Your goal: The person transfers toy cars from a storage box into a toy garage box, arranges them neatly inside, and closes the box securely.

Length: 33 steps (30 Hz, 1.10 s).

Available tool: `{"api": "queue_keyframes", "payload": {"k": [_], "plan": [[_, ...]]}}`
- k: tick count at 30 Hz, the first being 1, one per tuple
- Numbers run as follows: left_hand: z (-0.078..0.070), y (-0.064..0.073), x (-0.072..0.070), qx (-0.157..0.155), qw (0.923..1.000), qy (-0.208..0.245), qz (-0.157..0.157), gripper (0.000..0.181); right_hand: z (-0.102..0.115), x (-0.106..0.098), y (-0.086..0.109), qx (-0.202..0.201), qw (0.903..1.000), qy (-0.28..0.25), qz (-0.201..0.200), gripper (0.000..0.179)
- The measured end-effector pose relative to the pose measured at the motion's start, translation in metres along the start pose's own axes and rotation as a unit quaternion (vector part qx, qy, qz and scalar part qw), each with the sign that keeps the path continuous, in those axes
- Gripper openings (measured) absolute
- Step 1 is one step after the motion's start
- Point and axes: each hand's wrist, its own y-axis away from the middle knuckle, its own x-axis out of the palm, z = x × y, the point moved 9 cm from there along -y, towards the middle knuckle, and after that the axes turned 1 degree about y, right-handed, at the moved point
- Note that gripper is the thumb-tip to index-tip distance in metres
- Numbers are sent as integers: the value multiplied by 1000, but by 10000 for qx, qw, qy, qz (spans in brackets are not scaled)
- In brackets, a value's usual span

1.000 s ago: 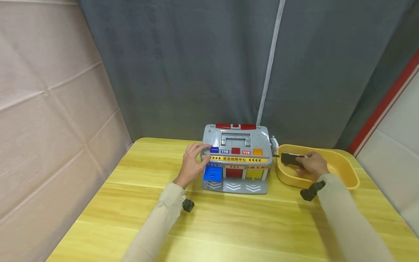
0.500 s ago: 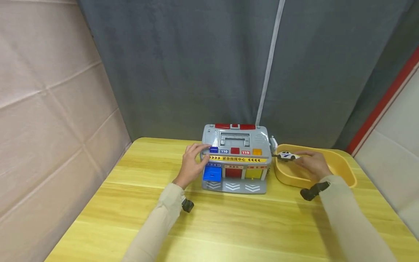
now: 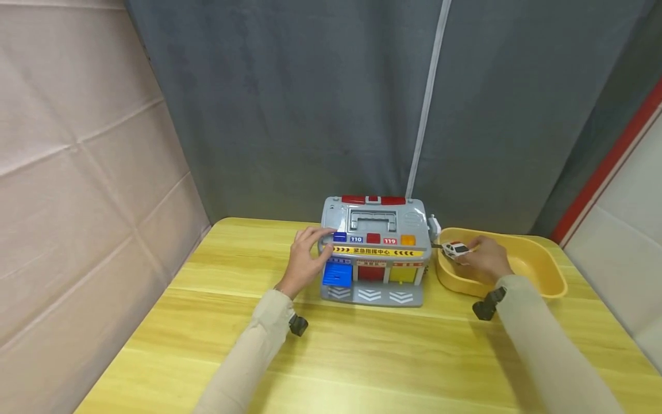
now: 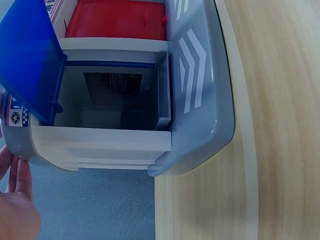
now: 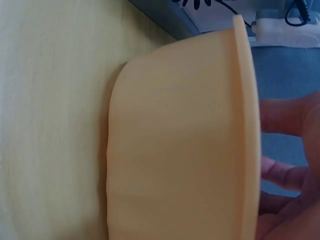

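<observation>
A grey toy emergency station [image 3: 408, 218] stands toward the back of the table. My left hand [image 3: 304, 257] rests on its left roof edge, the index finger by the blue button [image 3: 339, 237] and the thumb at the front. The station's blue door [image 4: 30, 60] is swung up over a bare-looking bay; the red door [image 4: 115, 20] and yellow door [image 3: 403, 274] are down. Over the yellow tub [image 3: 538, 267], my right hand [image 3: 487, 257] pinches a small white toy car [image 3: 453, 249] with red and dark markings. The tub wall hides the car in the right wrist view.
The tub stands just right of the station. A white piece [image 3: 434, 227] with a dark cord juts from the station's right side. Behind the wooden table [image 3: 362, 362] hangs a grey curtain [image 3: 289, 115]; pale padded panels [image 3: 88, 172] line the left.
The toy car has turned in my right hand: first its dark underside showed, then its side with blue marks, now its roof with red. My left hand stays at the station.
</observation>
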Motion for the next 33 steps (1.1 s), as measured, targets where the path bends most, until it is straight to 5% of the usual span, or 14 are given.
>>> {"api": "queue_keyframes", "payload": {"k": [6,14,33], "plan": [[0,1,0,-17,10000,-17,-13,33,6,2,-4,-200,9981,580,-45,66],[0,1,0,-82,10000,-33,3,33,12,-3,4,-552,9920,993,-542,45],[0,1,-1,44,10000,-12,-50,33,25,-33,60,-1018,9780,596,-1721,49]]}}
